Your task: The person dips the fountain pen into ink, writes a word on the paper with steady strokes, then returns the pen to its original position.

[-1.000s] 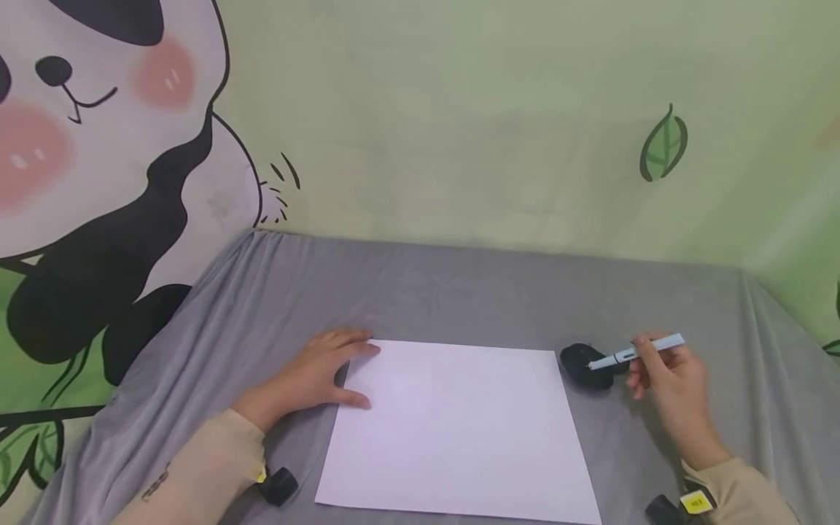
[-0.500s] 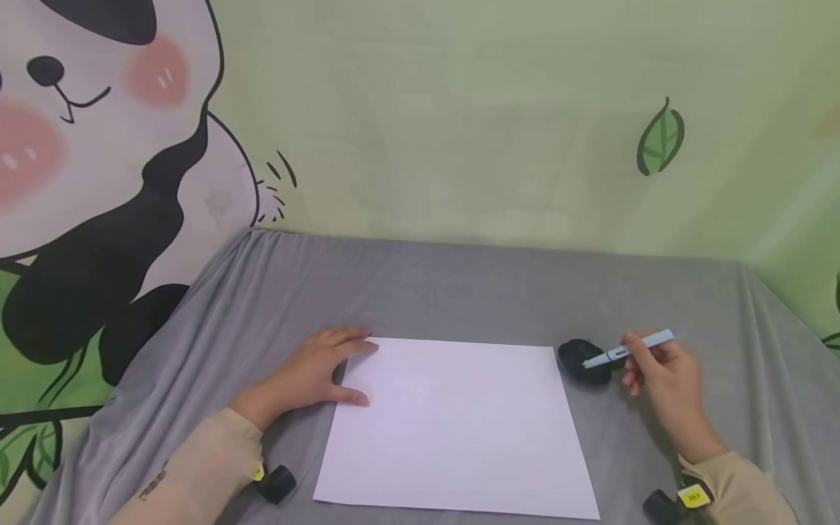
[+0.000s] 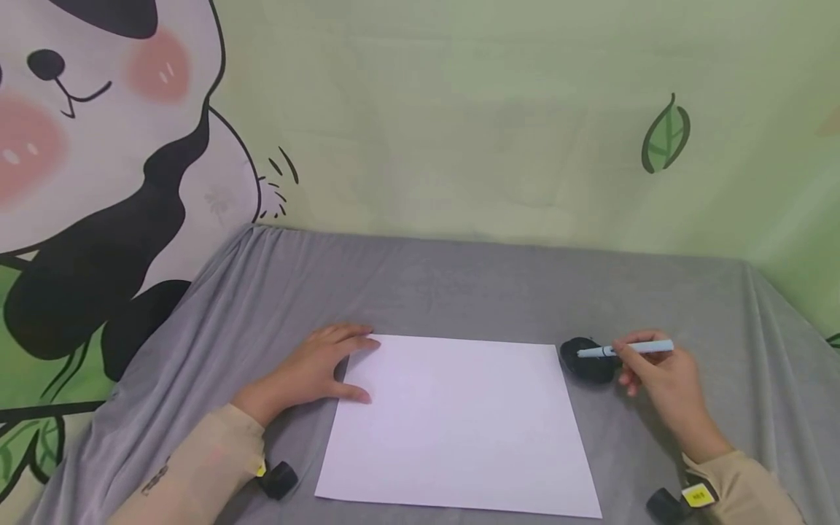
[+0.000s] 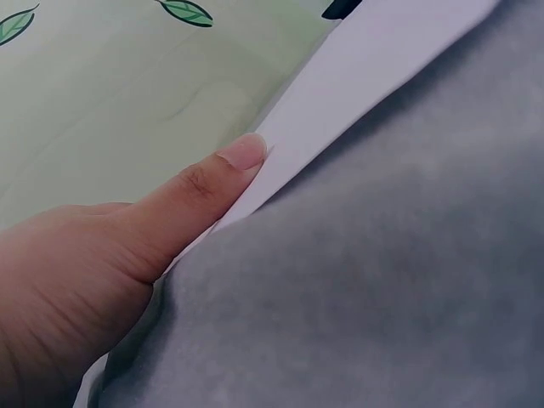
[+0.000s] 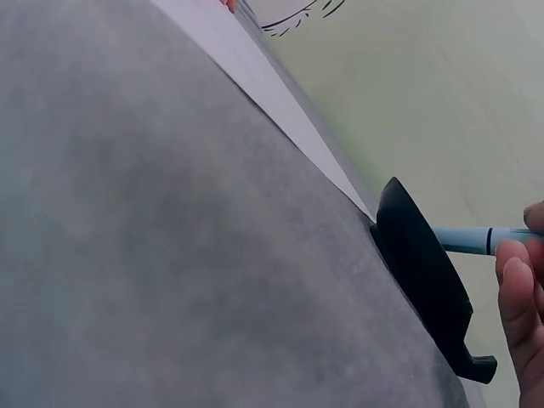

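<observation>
My left hand (image 3: 311, 374) rests with spread fingers on the left edge of a white sheet of paper (image 3: 459, 430); in the left wrist view its thumb (image 4: 200, 189) lies straight along the paper. Above and right of the sheet, my right hand (image 3: 671, 386) pinches a light blue pen (image 3: 596, 352) between thumb and curled fingers. The pen's front end reaches over a small black dish (image 3: 593, 372) beside the paper's upper right corner. From the right wrist, the dish's raised side (image 5: 421, 259) hides the pen's tip, so contact cannot be told.
Grey cloth (image 3: 459, 284) covers the table and hangs in folds at both sides. Behind it stands a pale green backdrop (image 3: 459, 131) with a painted panda and leaves. Black wrist devices (image 3: 278, 480) sit near the sleeves.
The pen has tipped to a more level angle, its front end shifting slightly left and up over the black dish. My left hand and the paper stay in place.
</observation>
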Demonstrator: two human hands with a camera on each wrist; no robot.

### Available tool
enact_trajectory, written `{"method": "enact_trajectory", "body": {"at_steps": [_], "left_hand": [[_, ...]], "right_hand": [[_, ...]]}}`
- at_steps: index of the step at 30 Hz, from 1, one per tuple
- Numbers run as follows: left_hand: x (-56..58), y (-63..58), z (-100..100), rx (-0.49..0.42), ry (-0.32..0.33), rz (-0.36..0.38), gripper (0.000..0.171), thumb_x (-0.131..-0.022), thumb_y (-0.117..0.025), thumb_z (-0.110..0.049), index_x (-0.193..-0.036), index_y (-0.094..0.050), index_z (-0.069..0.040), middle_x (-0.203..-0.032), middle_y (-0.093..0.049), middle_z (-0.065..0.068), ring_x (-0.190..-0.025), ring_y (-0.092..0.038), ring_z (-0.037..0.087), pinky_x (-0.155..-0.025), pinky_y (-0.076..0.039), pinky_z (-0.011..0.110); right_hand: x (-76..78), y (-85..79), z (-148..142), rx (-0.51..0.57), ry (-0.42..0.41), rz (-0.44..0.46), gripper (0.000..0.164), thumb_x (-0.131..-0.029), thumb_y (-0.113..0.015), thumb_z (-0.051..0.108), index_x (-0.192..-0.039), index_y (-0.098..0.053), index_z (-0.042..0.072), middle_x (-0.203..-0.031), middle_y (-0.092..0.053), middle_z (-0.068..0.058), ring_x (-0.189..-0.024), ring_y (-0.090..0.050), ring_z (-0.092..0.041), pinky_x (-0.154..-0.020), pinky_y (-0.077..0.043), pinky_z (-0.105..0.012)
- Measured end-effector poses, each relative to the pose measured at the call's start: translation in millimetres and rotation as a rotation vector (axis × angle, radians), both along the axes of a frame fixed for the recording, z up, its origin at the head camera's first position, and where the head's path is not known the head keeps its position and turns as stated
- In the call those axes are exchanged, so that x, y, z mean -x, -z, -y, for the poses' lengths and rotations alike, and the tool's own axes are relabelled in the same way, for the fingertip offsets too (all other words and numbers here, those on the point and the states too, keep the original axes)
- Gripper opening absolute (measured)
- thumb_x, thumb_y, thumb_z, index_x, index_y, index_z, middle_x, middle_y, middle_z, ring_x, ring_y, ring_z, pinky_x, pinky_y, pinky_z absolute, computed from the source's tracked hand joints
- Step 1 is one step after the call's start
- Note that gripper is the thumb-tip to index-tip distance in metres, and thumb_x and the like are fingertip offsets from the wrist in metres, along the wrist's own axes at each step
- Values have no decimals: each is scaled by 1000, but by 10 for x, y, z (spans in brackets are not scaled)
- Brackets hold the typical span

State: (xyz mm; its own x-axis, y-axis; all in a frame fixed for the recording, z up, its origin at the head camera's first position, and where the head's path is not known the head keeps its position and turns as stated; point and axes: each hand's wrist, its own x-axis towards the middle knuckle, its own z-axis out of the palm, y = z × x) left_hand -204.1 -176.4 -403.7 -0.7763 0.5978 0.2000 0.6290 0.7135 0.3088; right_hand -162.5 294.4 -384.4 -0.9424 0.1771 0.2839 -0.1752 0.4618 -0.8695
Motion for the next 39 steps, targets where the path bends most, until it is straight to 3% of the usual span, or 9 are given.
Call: {"method": "enact_trajectory", "body": {"at_steps": [14,22,29,34,39], "left_hand": [[-15,-26,2,12,-14,13,76,-68,-81,-50,-131,-58,-13,-141,-52,13,-132,-45,36,-108,-34,57],[-17,-36,3,4,-7,9,75,-69,-80,-50,-131,-59,-14,-140,-53,12,-131,-46,35,-108,-34,57],[-4,-22,5,7,-9,17,75,-69,-80,-51,-131,-58,-14,-141,-52,12,-132,-45,35,-108,-33,57],[0,-20,3,10,-11,18,76,-69,-80,-51,-131,-58,-14,-141,-52,12,-132,-45,36,-108,-33,58],[-7,-41,3,13,-8,12,76,-68,-80,-50,-131,-58,-14,-141,-52,13,-132,-45,36,-108,-34,58]], "right_hand": [[21,27,-3,-8,-26,16,14,-94,-62,15,-85,-53,9,-54,-56,9,-42,-53,-9,-37,-43,-24],[22,21,-2,2,-62,6,7,-95,-60,14,-91,-64,10,-56,-58,9,-44,-55,-7,-37,-44,-24],[24,1,-8,0,-110,3,15,-95,-60,12,-93,-65,-2,-56,-59,9,-43,-56,-8,-38,-46,-25],[29,1,-12,-27,-127,12,4,-92,-64,10,-88,-65,10,-56,-60,9,-43,-56,-9,-41,-49,-26],[36,1,-8,-45,-138,27,5,-89,-67,7,-89,-65,12,-56,-60,9,-43,-55,-9,-42,-48,-25]]}}
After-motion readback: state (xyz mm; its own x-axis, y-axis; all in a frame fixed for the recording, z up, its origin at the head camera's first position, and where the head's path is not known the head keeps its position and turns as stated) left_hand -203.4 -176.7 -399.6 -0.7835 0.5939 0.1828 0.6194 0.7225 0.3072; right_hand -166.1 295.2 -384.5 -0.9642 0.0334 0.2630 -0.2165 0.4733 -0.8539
